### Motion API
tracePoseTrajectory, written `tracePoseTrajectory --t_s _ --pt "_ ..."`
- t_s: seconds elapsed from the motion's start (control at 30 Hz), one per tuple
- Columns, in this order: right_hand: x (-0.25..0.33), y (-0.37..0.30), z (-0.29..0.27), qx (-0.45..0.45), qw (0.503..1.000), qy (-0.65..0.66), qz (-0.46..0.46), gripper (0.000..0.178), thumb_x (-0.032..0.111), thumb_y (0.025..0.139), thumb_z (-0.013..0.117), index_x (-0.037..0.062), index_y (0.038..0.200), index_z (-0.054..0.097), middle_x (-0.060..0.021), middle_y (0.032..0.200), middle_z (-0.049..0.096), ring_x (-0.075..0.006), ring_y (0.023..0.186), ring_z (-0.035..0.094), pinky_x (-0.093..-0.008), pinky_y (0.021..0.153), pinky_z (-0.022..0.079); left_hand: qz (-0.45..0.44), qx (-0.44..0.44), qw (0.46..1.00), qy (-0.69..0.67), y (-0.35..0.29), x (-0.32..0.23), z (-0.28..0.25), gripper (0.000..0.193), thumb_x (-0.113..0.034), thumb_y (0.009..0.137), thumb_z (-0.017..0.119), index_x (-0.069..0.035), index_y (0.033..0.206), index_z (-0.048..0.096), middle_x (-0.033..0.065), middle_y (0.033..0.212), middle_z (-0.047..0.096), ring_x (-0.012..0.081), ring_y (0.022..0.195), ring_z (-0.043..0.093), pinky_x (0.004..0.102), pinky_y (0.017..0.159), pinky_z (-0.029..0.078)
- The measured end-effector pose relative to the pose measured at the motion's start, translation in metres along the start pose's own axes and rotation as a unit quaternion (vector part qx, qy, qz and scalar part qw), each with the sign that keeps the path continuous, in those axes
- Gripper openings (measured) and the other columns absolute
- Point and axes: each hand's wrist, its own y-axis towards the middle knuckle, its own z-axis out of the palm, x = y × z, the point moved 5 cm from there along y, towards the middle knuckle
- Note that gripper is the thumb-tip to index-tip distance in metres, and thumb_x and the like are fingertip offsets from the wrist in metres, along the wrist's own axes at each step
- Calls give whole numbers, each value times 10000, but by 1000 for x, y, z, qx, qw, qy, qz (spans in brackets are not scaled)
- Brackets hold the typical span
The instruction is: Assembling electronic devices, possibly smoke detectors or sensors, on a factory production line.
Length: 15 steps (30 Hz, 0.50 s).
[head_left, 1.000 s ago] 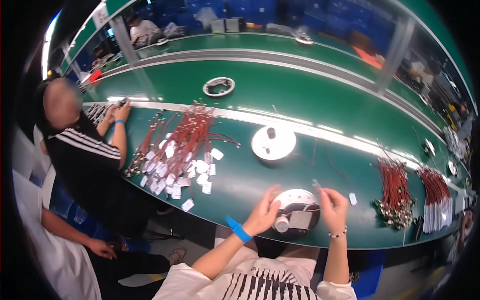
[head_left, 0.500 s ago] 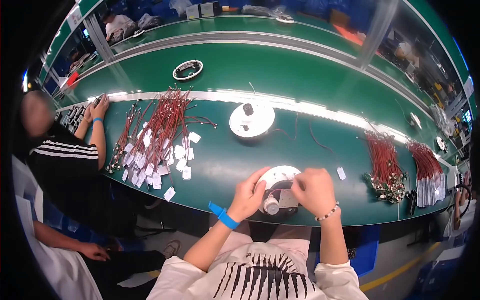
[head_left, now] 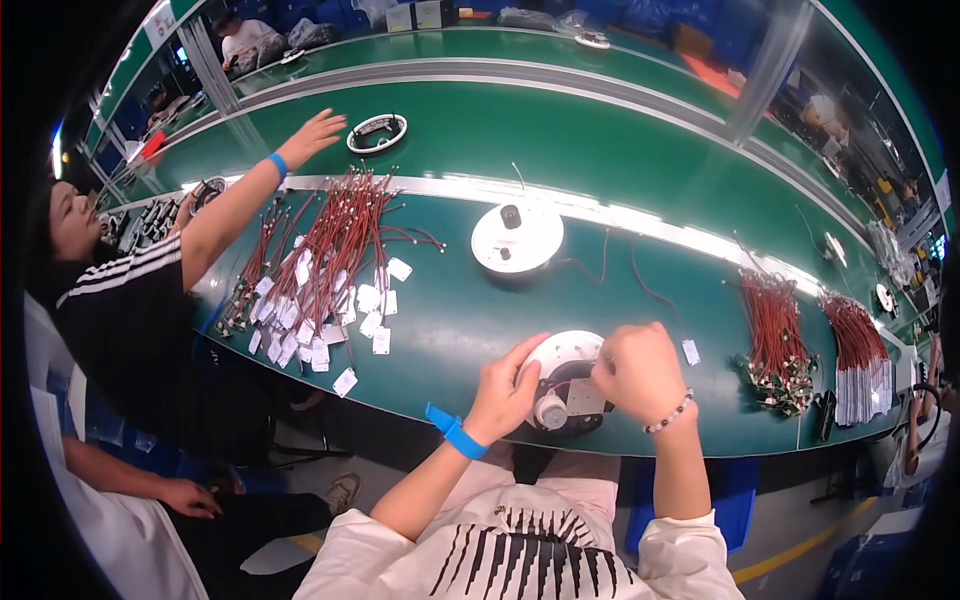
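My left hand grips the left rim of a round white housing, which rests tilted at the table's near edge. Inside it show dark parts, a metal plate and a pale, motor-like cylinder. Over the housing's right side, my right hand is closed in a pinch; the fingertips hide whatever they hold. Beyond my hands lies another round white unit with a black knob-like part on it. Thin dark wires trail to its right, and a small white tag lies right of my right hand.
Red wire bundles with white tags cover the table's left. More red wires and a tagged bundle lie at right. On the green belt sits a white ring-shaped housing; a co-worker's hand reaches toward it.
My right hand has shifted slightly right and up, still closed. My left hand keeps its grip. The co-worker's arm at left has stretched out over the belt.
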Motion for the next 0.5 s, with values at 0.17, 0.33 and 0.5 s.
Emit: tracePoseTrajectory --t_s 0.17,0.33,0.5 --pt "-1 2 -3 29 999 -39 0 98 116 550 543 33 499 552 -133 563 534 -297 555 503 -356 598 377 1 -4 1000 -7 1 -2 3 299 -53 799 457 -8 1087 522 192 937 596 236 839 602 301 719 453" --pt "-1 5 -5 91 995 -29 -9 91 114 533 542 30 501 556 -138 557 538 -306 548 505 -357 587 378 4 4 1000 22 0 -3 2 294 -68 799 467 -9 1079 529 202 903 597 263 807 607 307 702 453" --pt "-5 9 1 115 992 -50 -19 85 106 544 540 31 508 561 -137 552 540 -310 540 504 -357 581 381 18 4 1000 23 0 -3 5 290 -71 795 477 -2 1070 534 209 892 596 278 797 607 310 696 454"
